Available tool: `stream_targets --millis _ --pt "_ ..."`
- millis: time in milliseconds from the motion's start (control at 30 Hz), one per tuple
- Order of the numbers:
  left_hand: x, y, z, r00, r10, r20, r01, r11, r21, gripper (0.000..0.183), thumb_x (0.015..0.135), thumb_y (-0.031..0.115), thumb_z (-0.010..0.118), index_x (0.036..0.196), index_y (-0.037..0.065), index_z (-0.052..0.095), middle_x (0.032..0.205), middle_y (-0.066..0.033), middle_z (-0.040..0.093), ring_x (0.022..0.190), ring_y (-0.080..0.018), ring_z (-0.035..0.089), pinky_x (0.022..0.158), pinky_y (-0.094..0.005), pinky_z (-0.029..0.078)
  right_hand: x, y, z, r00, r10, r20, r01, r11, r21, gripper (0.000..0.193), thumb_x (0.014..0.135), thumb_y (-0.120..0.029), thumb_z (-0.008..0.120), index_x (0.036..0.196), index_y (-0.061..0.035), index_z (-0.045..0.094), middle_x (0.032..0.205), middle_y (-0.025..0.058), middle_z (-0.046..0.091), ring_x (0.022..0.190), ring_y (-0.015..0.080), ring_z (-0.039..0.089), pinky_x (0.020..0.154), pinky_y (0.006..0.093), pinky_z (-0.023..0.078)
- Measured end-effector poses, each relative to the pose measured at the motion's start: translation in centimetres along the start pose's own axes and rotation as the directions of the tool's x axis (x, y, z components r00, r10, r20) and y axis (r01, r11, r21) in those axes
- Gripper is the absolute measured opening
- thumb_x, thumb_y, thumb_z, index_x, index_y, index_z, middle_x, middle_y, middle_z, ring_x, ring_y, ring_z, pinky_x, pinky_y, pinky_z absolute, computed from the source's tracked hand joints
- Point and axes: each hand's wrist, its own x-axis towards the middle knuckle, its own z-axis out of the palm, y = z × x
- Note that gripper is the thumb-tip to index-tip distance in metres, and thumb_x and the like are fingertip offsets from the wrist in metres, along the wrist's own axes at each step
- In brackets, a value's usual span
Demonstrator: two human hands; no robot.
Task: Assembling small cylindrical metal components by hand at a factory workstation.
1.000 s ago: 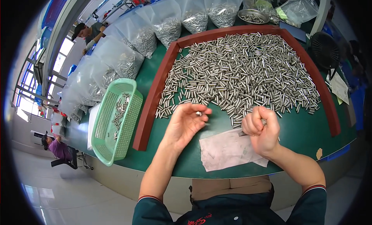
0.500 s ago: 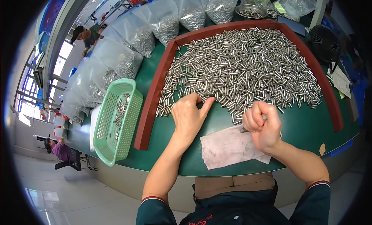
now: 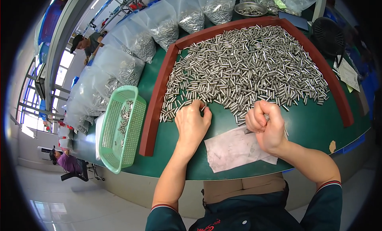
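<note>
A wide heap of short metal pins (image 3: 246, 68) lies on the green tabletop inside a dark red frame. My left hand (image 3: 192, 123) is at the heap's near left edge, its fingers curled and the thumb drawn in to a metal pin (image 3: 205, 105) at the fingertips. To the right, my right hand (image 3: 267, 127) is closed in a fist above a stained, pale pink cloth (image 3: 229, 150). A small grey edge shows beneath that fist, but its contents are hidden by the fingers.
The red frame (image 3: 151, 123) borders the heap on three sides. Left of it stands a green perforated basket (image 3: 129, 147) with some pins inside. Clear bags of pins (image 3: 163, 32) line the back, near a metal bowl (image 3: 250, 9) and a black fan (image 3: 327, 35). Two people are farther off.
My left thumb has closed in toward the fingers, where a pin now shows. The left hand has shifted slightly. My right fist stays over the cloth, and the whole view has shifted a little.
</note>
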Motion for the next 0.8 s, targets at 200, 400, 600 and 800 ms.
stream_targets --millis 200,400,600,800 --pt "-0.3 0.5 -0.9 0.997 0.069 0.042 -0.071 0.996 0.056 0.011 0.068 0.008 0.059 0.064 -0.001 0.056 0.058 -0.0157 0.056 0.051 -0.0327 0.054 0.047 -0.0404 0.042 0.1 0.0 0.4 1.0 -0.005 -0.015 0.004 1.0 -0.019 0.037 0.082 -0.02 0.035 0.047 -0.0094 0.027 0.042 -0.0003 0.026 0.041 0.0085 0.02 0.041 0.0246 0.017" --pt "-0.2 0.2 -1.0 0.988 0.149 0.048 -0.15 0.988 0.037 0.013 0.068 0.014 0.065 0.07 0.002 0.063 0.05 -0.012 0.054 0.045 -0.0276 0.054 0.047 -0.0353 0.042 -0.1 -0.3 0.1 1.0 -0.015 -0.015 0.014 0.999 -0.029 0.036 0.081 -0.02 0.035 0.048 -0.0093 0.027 0.042 -0.0004 0.026 0.041 0.0085 0.02 0.041 0.0243 0.017" --pt "-0.7 0.2 -1.5 0.992 0.086 0.092 -0.092 0.994 0.06 0.014 0.071 0.01 0.061 0.064 -0.001 0.055 0.059 -0.0167 0.056 0.053 -0.0331 0.055 0.049 -0.0402 0.042 0.0 -0.1 0.1 1.0 -0.016 -0.007 0.016 0.999 -0.052 0.036 0.082 -0.021 0.035 0.049 -0.009 0.027 0.044 -0.0009 0.027 0.042 0.0079 0.021 0.041 0.0238 0.017" --pt "-0.5 -0.8 -0.6 0.971 0.22 0.094 -0.233 0.956 0.179 0.008 0.068 0.009 0.06 0.066 0.001 0.059 0.054 -0.0145 0.055 0.047 -0.0297 0.054 0.047 -0.0369 0.042 -0.1 -0.2 0.1 1.0 -0.013 -0.007 0.012 0.999 -0.043 0.036 0.082 -0.022 0.036 0.049 -0.0089 0.028 0.045 -0.001 0.028 0.043 0.0077 0.022 0.041 0.0236 0.018"
